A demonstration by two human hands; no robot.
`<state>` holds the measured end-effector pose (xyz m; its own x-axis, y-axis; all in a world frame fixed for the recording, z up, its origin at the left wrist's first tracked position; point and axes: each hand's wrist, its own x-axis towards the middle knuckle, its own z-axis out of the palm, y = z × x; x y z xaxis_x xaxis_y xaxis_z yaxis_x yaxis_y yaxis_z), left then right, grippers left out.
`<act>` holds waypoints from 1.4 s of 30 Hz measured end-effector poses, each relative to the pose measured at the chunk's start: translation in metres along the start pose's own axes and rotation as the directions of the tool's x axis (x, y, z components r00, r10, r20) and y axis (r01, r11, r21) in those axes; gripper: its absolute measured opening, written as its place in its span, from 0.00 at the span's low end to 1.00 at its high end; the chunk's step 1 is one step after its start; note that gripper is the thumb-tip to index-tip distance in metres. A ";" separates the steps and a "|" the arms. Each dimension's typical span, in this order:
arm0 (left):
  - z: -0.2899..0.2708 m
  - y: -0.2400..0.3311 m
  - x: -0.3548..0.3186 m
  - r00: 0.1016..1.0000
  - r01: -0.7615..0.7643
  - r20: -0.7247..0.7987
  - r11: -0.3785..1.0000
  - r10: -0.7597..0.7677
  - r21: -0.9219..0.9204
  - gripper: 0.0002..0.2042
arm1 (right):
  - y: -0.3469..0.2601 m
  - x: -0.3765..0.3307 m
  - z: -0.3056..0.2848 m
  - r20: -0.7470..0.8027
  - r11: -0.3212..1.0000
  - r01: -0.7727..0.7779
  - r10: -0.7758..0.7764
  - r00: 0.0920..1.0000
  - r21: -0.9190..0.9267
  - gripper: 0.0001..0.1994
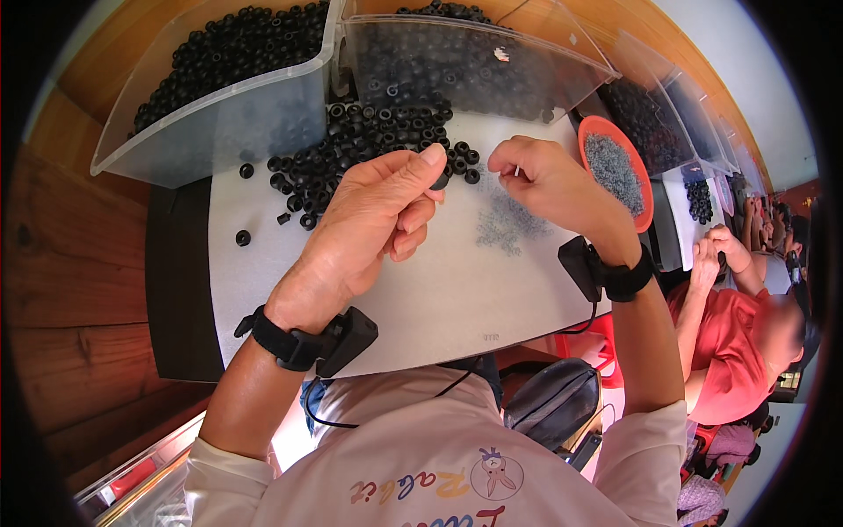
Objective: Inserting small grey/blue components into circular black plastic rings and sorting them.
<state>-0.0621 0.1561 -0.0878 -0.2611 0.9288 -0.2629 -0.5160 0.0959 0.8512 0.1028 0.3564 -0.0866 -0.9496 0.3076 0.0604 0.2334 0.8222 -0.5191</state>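
Observation:
My left hand point(373, 211) is closed, thumb and forefinger pinching a small black round part point(441, 182) over the middle of the table. To its right my right hand point(553, 189) is also closed, fingertips together around a tiny pale piece point(516, 172) too small to name. The two hands are apart. Beyond my left hand lies a heap of black ring-shaped parts point(386, 132), each with a hole. Small grey-blue pieces point(500, 230) are scattered on the white tabletop beneath my right hand. A black strap with a box is on each wrist.
Clear plastic bins point(237, 97) full of black parts line the table's far side. A red bowl point(644, 198) of small grey-blue pieces stands right of my right hand. Loose black parts lie at the left. A person in a red shirt point(729, 351) works at the right.

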 end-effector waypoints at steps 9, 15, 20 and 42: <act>0.001 -0.001 -0.005 1.000 -0.010 -0.003 1.000 0.010 -0.001 0.21 | 0.001 0.004 0.017 0.036 0.972 -0.036 0.046 0.998 -0.234 0.07; 0.001 -0.001 -0.007 1.000 -0.008 -0.012 1.000 0.008 -0.004 0.20 | 0.001 0.006 0.019 0.035 0.968 -0.045 0.055 0.998 -0.249 0.07; -0.001 -0.002 -0.008 1.000 -0.018 -0.004 1.000 0.018 -0.015 0.20 | 0.000 0.005 0.019 0.018 0.972 -0.071 0.077 0.997 -0.224 0.07; -0.002 -0.004 -0.013 0.998 -0.003 0.064 0.997 0.008 -0.073 0.23 | -0.095 0.004 0.012 -0.090 0.692 -0.074 0.198 0.976 0.718 0.08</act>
<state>-0.0586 0.1425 -0.0886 -0.2124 0.9505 -0.2268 -0.5733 0.0667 0.8166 0.0747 0.2742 -0.0470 -0.8617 0.5064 0.0330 0.0814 0.2021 -0.9760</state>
